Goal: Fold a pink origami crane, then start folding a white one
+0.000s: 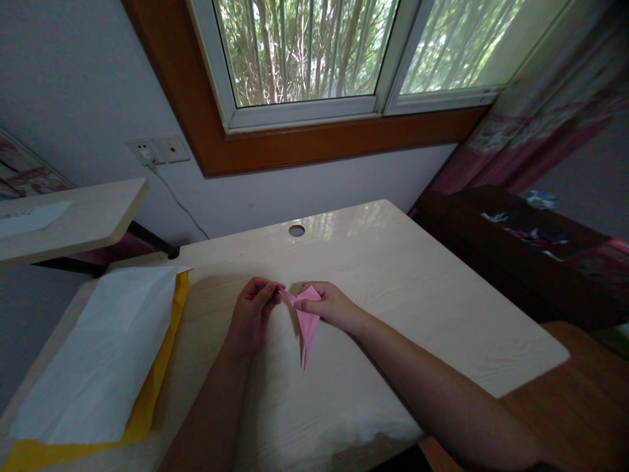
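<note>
A pink folded paper figure (308,321), with narrow pointed ends like an origami crane, is held above the desk (393,282). My right hand (329,305) is closed on its middle, with the thumb lying across the paper. At its upper left, my left hand (255,308) pinches the tip of a thin pink point between thumb and fingers. Another slim point hangs downward, toward me. The fingers of my right hand behind the paper are partly hidden.
White sheets (113,347) lie over yellow paper (152,393) on the desk's left. A raised shelf (98,216) stands at the back left. A round cable hole (297,231) is near the far edge. Beyond the right edge is a dark wooden piece of furniture (481,262).
</note>
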Motion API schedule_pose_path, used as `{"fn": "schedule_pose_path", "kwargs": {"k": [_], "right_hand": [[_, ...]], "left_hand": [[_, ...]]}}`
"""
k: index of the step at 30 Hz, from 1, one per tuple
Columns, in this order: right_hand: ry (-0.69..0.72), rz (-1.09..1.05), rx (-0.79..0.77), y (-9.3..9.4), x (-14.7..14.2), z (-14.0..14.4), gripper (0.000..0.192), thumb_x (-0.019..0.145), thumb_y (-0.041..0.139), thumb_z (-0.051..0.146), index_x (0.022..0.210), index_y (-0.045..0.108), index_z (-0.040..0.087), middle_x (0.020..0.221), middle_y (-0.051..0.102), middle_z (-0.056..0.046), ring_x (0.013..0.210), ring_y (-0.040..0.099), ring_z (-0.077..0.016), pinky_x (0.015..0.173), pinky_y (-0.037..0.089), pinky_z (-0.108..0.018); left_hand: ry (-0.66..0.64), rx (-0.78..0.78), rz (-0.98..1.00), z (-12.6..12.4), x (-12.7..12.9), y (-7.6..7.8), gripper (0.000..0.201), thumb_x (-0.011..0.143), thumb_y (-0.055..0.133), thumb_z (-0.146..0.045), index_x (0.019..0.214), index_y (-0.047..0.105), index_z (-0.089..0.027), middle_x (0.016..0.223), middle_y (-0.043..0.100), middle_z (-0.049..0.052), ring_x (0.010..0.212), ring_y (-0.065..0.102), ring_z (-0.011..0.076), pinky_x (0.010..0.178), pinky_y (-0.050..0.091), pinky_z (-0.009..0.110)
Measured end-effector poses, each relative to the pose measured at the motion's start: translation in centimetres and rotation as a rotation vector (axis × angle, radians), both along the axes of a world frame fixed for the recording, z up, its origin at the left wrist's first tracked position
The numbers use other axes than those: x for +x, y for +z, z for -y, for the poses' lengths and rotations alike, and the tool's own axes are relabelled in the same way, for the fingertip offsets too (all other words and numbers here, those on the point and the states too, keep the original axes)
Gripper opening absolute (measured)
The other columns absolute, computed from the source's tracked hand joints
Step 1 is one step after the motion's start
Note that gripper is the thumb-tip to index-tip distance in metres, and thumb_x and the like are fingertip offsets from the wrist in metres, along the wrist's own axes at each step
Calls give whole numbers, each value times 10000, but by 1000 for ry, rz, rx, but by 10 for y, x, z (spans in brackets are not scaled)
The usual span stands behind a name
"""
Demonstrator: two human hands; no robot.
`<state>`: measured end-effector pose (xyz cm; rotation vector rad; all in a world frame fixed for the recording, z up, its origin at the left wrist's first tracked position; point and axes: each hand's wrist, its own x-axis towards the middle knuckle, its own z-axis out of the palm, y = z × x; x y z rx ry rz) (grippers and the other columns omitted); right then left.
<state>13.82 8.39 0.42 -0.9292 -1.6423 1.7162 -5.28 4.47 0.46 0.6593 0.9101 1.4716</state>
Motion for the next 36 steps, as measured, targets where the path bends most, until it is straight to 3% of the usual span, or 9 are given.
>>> {"fn": "schedule_pose_path", "kwargs": {"k": [19,26,36], "right_hand": [[24,-8,11,-2,1,-1,250,774,724,393,806,652,155,738,548,24,675,472,-123,639,357,-237],[19,-3,11,2,0,0,249,769,732,386,778,648,151,708,541,30,650,461,-116,614,342,-234],[44,28,96,4,0,1,289,813,710,442,813,659,158,721,546,23,668,470,-126,623,353,-236]], "left_hand": [[-9,-47,51,0,0,0,275,652,911,-233,747,665,-153,803,726,4,671,633,56,665,541,151],[10,1,22,0,2,3,274,630,906,-188,733,654,-159,814,693,-18,733,636,61,704,520,159],[290,94,-123,-2,9,-5,375,618,868,-147,869,598,-210,753,618,-62,721,624,84,755,499,203]]}}
